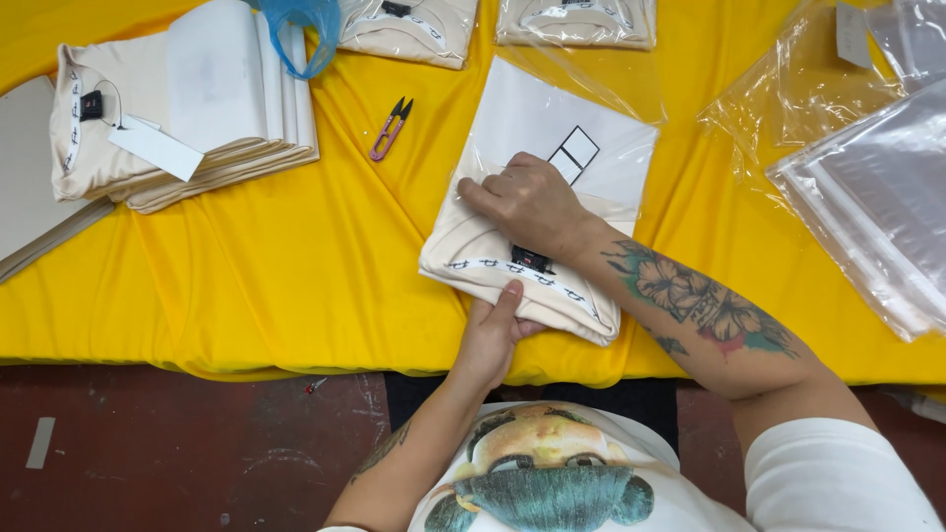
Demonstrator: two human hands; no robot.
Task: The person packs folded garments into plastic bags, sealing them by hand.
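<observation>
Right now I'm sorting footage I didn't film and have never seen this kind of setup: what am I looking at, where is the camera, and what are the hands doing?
There is no machine here, just a person filmed by a camera worn on their head, looking down at their own two bare hands. The right hand presses flat on a folded cream garment that sits partly inside a clear plastic bag. The left hand grips the garment's near edge. All this lies on a yellow cloth covering the table. Around it: a stack of folded cream garments at the left, small purple snips, two bagged garments at the far edge, and empty clear bags at the right.
</observation>
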